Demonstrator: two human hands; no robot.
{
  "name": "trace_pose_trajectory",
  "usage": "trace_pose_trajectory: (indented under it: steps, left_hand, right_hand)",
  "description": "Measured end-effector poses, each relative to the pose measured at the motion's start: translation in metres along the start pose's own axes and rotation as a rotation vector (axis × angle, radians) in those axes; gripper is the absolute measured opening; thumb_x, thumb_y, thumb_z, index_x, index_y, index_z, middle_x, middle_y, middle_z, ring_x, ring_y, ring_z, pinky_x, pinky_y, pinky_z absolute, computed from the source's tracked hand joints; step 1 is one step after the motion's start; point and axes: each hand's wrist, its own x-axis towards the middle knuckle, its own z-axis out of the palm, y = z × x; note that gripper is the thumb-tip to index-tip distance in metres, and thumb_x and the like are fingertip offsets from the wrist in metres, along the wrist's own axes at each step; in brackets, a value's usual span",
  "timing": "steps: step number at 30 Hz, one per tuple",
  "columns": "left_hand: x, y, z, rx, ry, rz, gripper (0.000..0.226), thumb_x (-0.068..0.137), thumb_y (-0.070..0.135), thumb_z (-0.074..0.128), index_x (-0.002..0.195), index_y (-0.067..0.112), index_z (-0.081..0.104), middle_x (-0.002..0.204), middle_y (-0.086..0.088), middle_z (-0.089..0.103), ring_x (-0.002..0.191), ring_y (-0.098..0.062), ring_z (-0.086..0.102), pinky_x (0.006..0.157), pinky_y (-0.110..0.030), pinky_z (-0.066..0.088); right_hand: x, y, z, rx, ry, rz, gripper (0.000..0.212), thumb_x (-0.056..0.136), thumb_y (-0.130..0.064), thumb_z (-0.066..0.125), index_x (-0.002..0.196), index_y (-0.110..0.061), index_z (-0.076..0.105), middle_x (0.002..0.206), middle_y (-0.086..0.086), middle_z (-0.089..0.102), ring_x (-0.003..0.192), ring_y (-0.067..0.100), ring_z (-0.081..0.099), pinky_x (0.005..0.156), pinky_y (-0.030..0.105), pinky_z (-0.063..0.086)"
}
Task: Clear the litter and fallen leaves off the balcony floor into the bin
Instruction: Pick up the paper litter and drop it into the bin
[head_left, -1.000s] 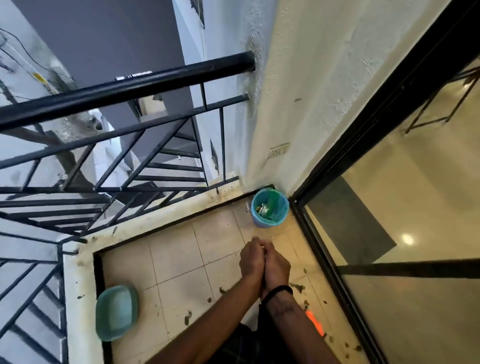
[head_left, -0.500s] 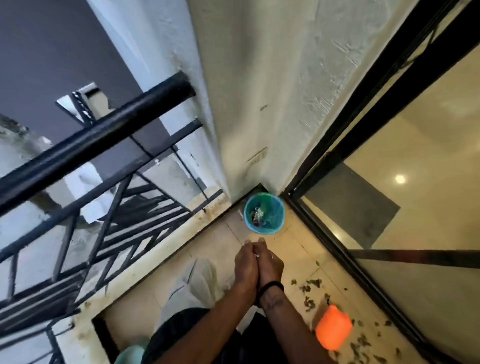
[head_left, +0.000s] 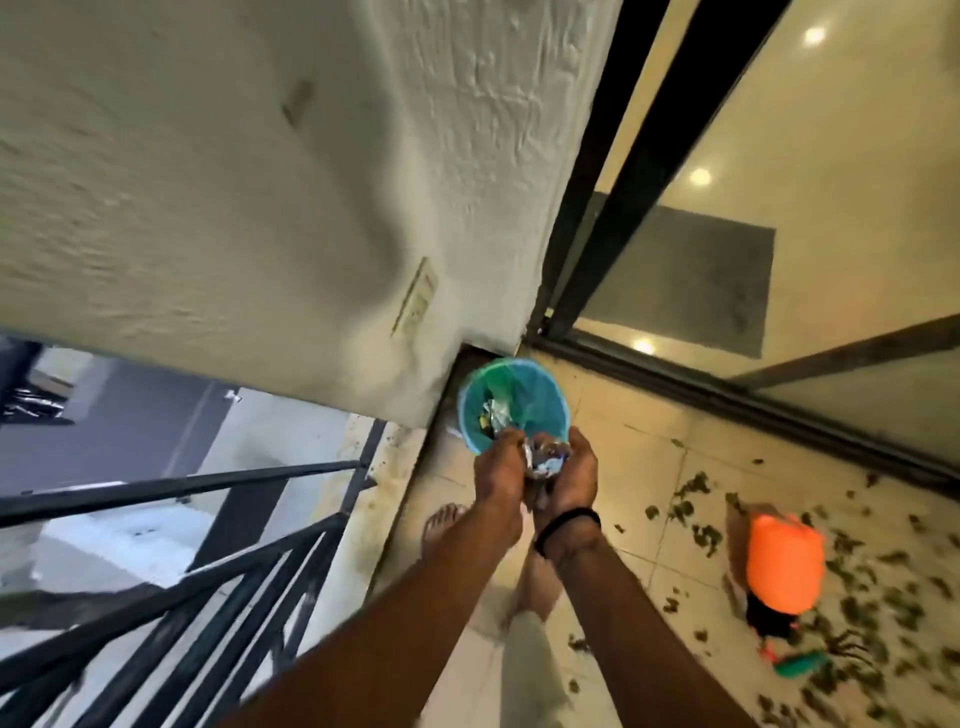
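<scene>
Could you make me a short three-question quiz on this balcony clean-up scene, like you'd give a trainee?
1. True or false: the blue bin stands in the corner where the white wall meets the glass door's frame.
2. What do the left hand and the right hand carry between them?
A. crumpled shiny litter
B. a broom
C. nothing
3. Fill in: dry leaves lie scattered on the tiles around an ______ object.

Key
1. True.
2. A. Both hands cup it just at the bin's near rim.
3. Orange.
</scene>
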Motion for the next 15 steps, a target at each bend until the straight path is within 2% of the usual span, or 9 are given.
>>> trace_pose_trajectory:
  steps: [2,4,5,6,7,8,11,13,15]
  left_hand:
    - [0.042,-0.002,0.0,0.015,-0.002,-0.046,0.033,0.096,0.03,0.057,0.113,0.005,0.072,0.101,-0.013,0.077,0.078,-0.028,0.072,0.047,-0.022,0.051]
    - [0.104,-0.021,-0.003,0.061,-0.038,-0.081,0.055,0.089,0.047,0.055,0.129,0.011,0.065,0.113,-0.012,0.075,0.096,-0.033,0.073,0.062,-0.03,0.059]
    - [0.126,-0.028,-0.007,0.055,-0.08,-0.092,0.067,0.083,0.054,0.055,0.137,0.015,0.061,0.122,-0.012,0.073,0.108,-0.035,0.071,0.076,-0.039,0.061]
    - [0.133,-0.029,-0.012,0.052,-0.122,-0.124,0.07,0.082,0.058,0.055,0.14,0.018,0.059,0.129,-0.011,0.07,0.114,-0.036,0.068,0.087,-0.047,0.059]
    - [0.125,-0.022,-0.017,0.069,-0.158,-0.155,0.066,0.087,0.059,0.053,0.139,0.019,0.059,0.131,-0.011,0.068,0.114,-0.034,0.067,0.09,-0.048,0.057]
    - [0.102,-0.008,-0.02,0.087,-0.16,-0.164,0.058,0.095,0.058,0.049,0.135,0.018,0.06,0.127,-0.012,0.068,0.108,-0.033,0.067,0.087,-0.045,0.056]
    - [0.074,0.015,-0.034,-0.002,-0.173,-0.158,0.041,0.104,0.048,0.046,0.126,0.015,0.057,0.115,-0.016,0.06,0.093,-0.031,0.061,0.083,-0.044,0.051]
    - [0.074,0.02,-0.042,-0.026,-0.212,-0.177,0.036,0.105,0.043,0.048,0.124,0.014,0.059,0.124,-0.019,0.058,0.104,-0.036,0.06,0.095,-0.049,0.051]
    - [0.071,0.022,-0.046,-0.044,-0.23,-0.187,0.038,0.105,0.043,0.048,0.128,0.016,0.06,0.133,-0.021,0.056,0.113,-0.037,0.056,0.107,-0.05,0.045]
  right_hand:
    - [0.042,0.008,0.002,-0.017,0.033,-0.026,0.07,0.077,-0.049,0.065,0.127,0.0,0.065,0.101,0.014,0.069,0.075,0.029,0.067,0.064,0.033,0.057]
    - [0.077,0.014,-0.003,-0.014,0.02,-0.019,0.09,0.055,-0.056,0.071,0.127,-0.003,0.065,0.112,0.015,0.068,0.086,0.033,0.068,0.069,0.038,0.059]
    - [0.088,0.015,-0.007,0.036,-0.009,-0.003,0.094,0.055,-0.06,0.072,0.131,-0.006,0.064,0.121,0.015,0.068,0.099,0.036,0.068,0.08,0.045,0.06]
    - [0.083,0.012,-0.007,0.069,-0.031,0.012,0.092,0.061,-0.065,0.07,0.134,-0.009,0.063,0.129,0.016,0.067,0.111,0.039,0.066,0.093,0.053,0.056]
    - [0.066,0.005,-0.001,0.092,-0.056,0.033,0.086,0.073,-0.069,0.063,0.136,-0.01,0.061,0.132,0.018,0.065,0.119,0.041,0.062,0.102,0.058,0.05]
    - [0.056,0.001,0.001,0.123,-0.087,0.06,0.079,0.084,-0.069,0.055,0.137,-0.011,0.06,0.132,0.02,0.065,0.122,0.041,0.06,0.107,0.059,0.046]
    - [0.057,-0.004,-0.005,0.157,-0.063,0.087,0.063,0.095,-0.066,0.044,0.125,-0.014,0.062,0.118,0.014,0.065,0.106,0.035,0.063,0.105,0.053,0.048]
    - [0.053,-0.006,-0.005,0.166,-0.09,0.101,0.057,0.098,-0.065,0.04,0.11,-0.014,0.063,0.107,0.012,0.065,0.095,0.032,0.062,0.095,0.05,0.049]
    - [0.052,-0.008,-0.007,0.155,-0.063,0.117,0.059,0.097,-0.065,0.041,0.114,-0.012,0.061,0.116,0.013,0.064,0.104,0.032,0.061,0.101,0.049,0.048]
